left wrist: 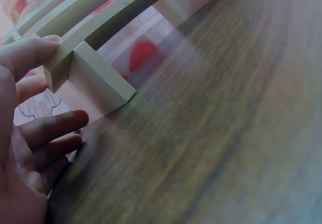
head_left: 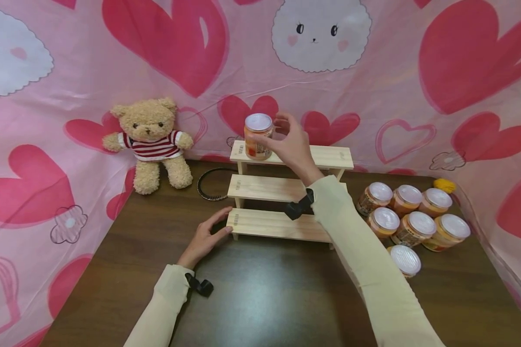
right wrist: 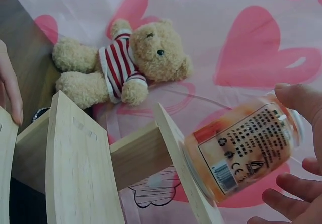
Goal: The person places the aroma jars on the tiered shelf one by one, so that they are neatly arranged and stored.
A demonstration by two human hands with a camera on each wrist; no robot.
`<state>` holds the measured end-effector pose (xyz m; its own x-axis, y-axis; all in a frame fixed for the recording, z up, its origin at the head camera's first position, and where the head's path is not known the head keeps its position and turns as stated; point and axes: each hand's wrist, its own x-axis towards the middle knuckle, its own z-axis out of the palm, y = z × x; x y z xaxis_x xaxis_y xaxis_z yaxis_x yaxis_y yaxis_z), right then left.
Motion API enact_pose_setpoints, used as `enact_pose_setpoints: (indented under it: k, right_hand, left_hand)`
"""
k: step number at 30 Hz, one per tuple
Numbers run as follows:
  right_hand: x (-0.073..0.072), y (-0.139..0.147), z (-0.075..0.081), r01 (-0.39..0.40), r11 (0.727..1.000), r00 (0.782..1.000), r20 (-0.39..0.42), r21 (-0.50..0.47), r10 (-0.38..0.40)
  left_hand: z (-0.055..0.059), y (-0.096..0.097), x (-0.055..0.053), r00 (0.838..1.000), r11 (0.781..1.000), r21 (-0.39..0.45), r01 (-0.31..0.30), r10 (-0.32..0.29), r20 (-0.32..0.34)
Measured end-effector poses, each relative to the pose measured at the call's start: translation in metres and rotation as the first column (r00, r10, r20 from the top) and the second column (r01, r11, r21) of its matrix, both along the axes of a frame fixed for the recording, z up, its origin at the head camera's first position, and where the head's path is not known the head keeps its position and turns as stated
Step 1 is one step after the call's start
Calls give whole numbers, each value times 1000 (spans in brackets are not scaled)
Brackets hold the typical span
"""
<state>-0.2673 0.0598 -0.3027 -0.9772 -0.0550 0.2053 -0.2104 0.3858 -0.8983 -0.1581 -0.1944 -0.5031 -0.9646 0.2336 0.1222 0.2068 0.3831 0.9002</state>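
Observation:
A jar with orange contents and a pale lid stands upright at the left end of the top tier of a three-tier wooden shelf. My right hand is beside it, the thumb at the jar near its lid. In the right wrist view, the other fingers are spread, apart from the jar's printed label. At the left end of the lowest tier, my left hand holds the board between thumb and index finger. The left wrist view has that thumb on the board's edge and the remaining fingers loose below.
Several similar jars stand grouped on the dark table at the right, near a yellow bundle. A teddy bear sits at the back left. A dark ring-shaped band lies behind the shelf's left side, before a pink heart-print cloth.

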Motion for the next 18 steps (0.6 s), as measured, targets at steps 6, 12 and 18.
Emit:
enact_pose_setpoints:
  k: [6,12,18]
  right_hand:
    - [11,13,0,-10,999,1000,-29,-32,9]
    - [23,28,-4,8,999,998,-61,-51,-11]
    - [41,43,-8,14,996,998,-65,-88,-19]
  left_hand:
    - [-1,0,0,1000,1000,12,8,-8,1]
    - [1,-1,1,1000,1000,14,12,-12,-5]
    - [-1,0,0,1000,1000,-2,9,-9,-1]
